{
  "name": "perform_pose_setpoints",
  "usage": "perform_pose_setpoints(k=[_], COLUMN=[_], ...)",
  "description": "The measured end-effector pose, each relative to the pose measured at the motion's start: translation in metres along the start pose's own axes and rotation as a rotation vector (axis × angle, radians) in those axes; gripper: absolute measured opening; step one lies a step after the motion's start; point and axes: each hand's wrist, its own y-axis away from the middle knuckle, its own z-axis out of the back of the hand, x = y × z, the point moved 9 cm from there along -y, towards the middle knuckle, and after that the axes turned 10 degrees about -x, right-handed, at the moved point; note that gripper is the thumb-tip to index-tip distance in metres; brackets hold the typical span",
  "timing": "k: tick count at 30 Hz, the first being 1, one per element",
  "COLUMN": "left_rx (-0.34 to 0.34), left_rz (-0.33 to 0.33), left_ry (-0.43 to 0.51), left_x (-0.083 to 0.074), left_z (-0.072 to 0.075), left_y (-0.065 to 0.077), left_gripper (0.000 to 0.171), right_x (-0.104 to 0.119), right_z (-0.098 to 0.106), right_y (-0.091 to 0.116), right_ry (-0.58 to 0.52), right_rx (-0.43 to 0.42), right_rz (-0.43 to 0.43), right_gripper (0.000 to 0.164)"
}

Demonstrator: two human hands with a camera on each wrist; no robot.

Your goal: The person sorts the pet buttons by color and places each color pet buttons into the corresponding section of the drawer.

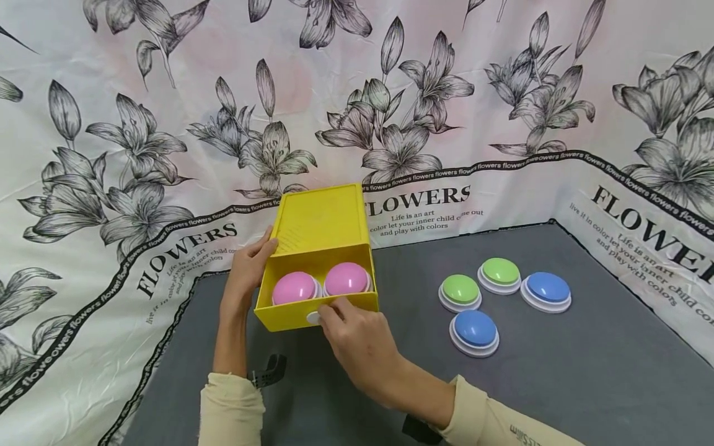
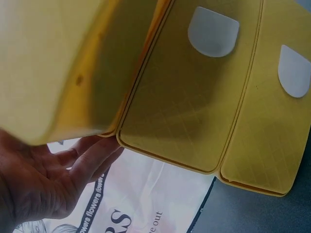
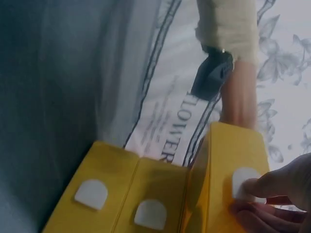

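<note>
A yellow drawer unit stands toward the back of the table, its top drawer pulled out. Inside lie two domed pink buttons with white rims, the left one beside the right one. My right hand pinches the white tab on that drawer's front, thumb over it and fingers below. At the unit's left side, my left hand rests against the edge with fairly straight fingers. Two lower drawers, one with a white tab, are closed in the left wrist view.
Right of the unit lie two green buttons, a nearer one and a farther one. Two blue buttons, the front one and the right one, lie beside them. A flower-printed cloth hangs behind the grey table.
</note>
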Motion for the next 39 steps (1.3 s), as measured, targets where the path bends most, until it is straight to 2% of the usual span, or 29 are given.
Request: perform_pose_setpoints(k=[6,14,22,25,31,34,39], left_rx=[0.009,0.031,0.009,0.010,0.009,0.006,-0.004], left_rz=[0.028,0.096,0.095,0.084,0.089,0.081,0.071], left_ry=[-0.020,0.091,0.119,0.118,0.112,0.120,0.119], left_x=[0.000,0.005,0.006,0.005,0.008,0.007,0.006], left_z=[-0.001,-0.003,-0.001,-0.001,0.001,0.001,0.001], left_y=[0.000,0.000,0.000,0.000,0.001,0.000,-0.002], left_gripper=[0.063,0.061,0.062,0.061,0.063,0.063,0.063], right_x=[-0.021,-0.051,-0.056,-0.061,-0.076,-0.081,-0.083], right_z=[-0.023,-0.060,-0.068,-0.068,-0.068,-0.070,-0.085], right_y=[-0.014,-0.033,-0.037,-0.036,-0.021,-0.006,0.013], right_ry=[-0.015,0.005,-0.016,-0.069,-0.197,-0.217,-0.274], right_rx=[0.043,0.085,0.079,0.088,0.124,0.162,0.243], right_rz=[-0.067,-0.094,-0.079,-0.113,-0.242,-0.279,-0.345], right_gripper=[0.012,0.008,0.007,0.007,0.018,0.015,0.010])
